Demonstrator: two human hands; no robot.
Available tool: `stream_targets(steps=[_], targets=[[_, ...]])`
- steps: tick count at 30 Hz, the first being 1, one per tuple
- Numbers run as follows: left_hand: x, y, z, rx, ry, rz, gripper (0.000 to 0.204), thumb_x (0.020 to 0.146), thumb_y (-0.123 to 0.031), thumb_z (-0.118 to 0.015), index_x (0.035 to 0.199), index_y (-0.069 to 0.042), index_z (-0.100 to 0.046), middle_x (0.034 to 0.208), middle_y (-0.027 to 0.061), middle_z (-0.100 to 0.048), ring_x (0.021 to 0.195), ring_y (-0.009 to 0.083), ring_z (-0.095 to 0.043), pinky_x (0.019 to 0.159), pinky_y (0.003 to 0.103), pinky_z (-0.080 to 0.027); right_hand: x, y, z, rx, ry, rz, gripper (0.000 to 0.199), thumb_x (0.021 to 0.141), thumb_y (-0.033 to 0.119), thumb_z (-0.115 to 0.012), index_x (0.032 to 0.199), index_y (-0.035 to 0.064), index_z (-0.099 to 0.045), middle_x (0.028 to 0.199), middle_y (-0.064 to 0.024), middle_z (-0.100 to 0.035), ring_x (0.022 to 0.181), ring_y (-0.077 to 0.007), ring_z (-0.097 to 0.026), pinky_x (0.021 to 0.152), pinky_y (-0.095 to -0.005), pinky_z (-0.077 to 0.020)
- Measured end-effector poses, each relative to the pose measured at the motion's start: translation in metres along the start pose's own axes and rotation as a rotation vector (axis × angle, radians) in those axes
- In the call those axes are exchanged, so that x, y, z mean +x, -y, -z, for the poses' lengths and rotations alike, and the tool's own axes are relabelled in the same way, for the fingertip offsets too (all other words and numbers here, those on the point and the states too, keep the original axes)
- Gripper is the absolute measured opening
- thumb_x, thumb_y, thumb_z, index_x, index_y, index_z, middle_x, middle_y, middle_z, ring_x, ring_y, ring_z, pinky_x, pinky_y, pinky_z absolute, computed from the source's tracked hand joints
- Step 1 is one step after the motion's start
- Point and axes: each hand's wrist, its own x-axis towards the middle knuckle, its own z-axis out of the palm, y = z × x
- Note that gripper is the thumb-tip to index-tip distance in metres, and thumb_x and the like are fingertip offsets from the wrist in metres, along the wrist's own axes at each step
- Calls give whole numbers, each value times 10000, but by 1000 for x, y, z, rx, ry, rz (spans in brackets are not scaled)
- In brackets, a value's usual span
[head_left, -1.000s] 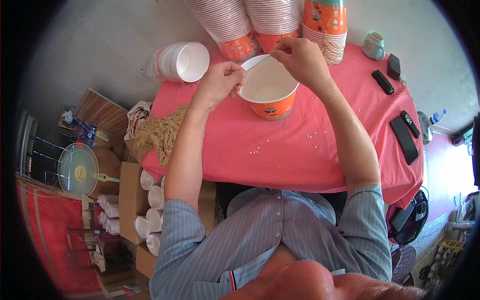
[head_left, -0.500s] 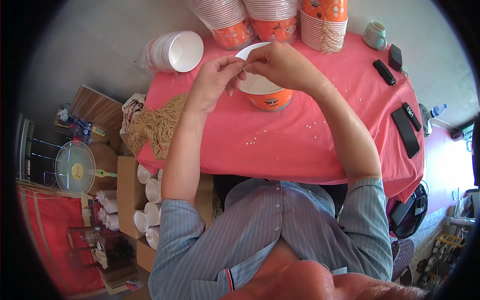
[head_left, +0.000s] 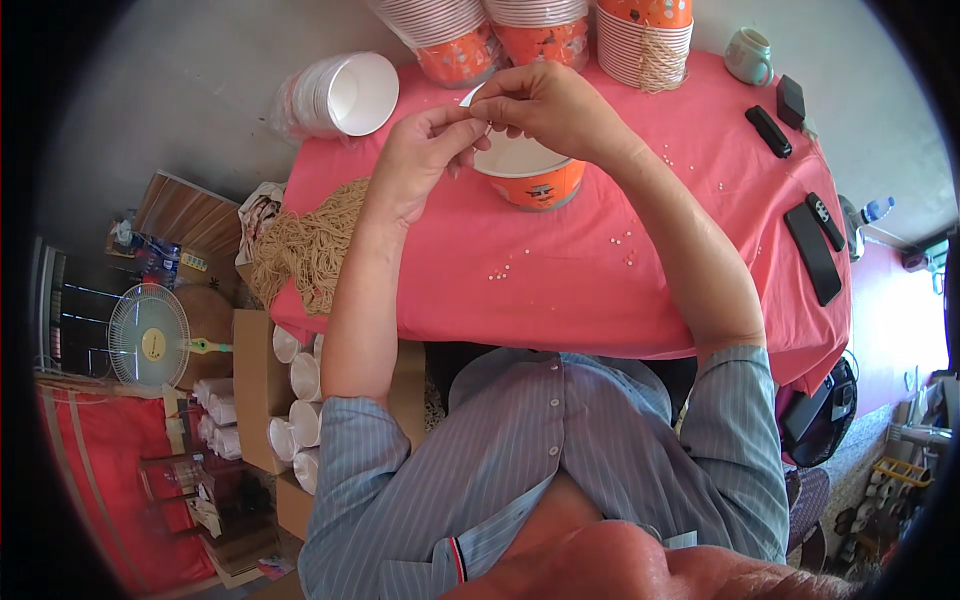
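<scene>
My left hand [head_left: 428, 152] and my right hand [head_left: 552, 112] meet fingertip to fingertip over the left rim of an orange and white paper bucket [head_left: 540, 188]. Both pinch with thumb and forefinger. A tiny pale thing shows between the fingertips, too small to name. The bucket stands upright on the pink tablecloth [head_left: 450, 290], its white inside partly hidden by my hands. Left of my left forearm lies a heap of beige string [head_left: 315, 245]. Small white and reddish beads [head_left: 498, 271] are scattered on the cloth nearer to me.
Stacked orange paper buckets [head_left: 545, 45] line the back, with a white stack [head_left: 360, 95] on its side at back left. A mug [head_left: 748, 57], black phone [head_left: 812, 255] and remote [head_left: 825, 222] sit at right. A carton [head_left: 262, 390] of white cups and a fan [head_left: 150, 335] stand left.
My right hand has shifted slightly left and tilted, its fingertips now further over my left ones. Both hands stay pinched together above the bucket. The whole view has moved a little.
</scene>
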Motion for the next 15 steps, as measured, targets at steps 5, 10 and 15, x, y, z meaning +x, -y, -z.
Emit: stream_targets(steps=[5,10,15], targets=[[3,6,2,-44,-10,-20,213,1064,-212,-720,1157,-33,-785,933,6,-774,771,42,-634,661,230,-457,0,3,0,-1,-14,6,198,1074,185,-706,1151,60,-838,858,17,-754,778,-55,-669,719,-256,-551],[3,5,-1,-47,-31,-10,190,1069,-216,-720,1123,-47,-787,910,-8,-764,759,41,-630,653,234,-457,0,-5,17,-88,-62,27,228,1033,227,-732,1149,66,-844,938,-50,-809,865,-145,-751,822,-327,-600],[3,4,-3,-79,-39,-18,168,1063,-209,-730,1103,-60,-798,904,-12,-763,748,42,-625,645,234,-447,1,-14,22,-261,-73,214,242,971,234,-746,1135,96,-858,1030,-112,-834,981,-271,-796,923,-403,-613]])
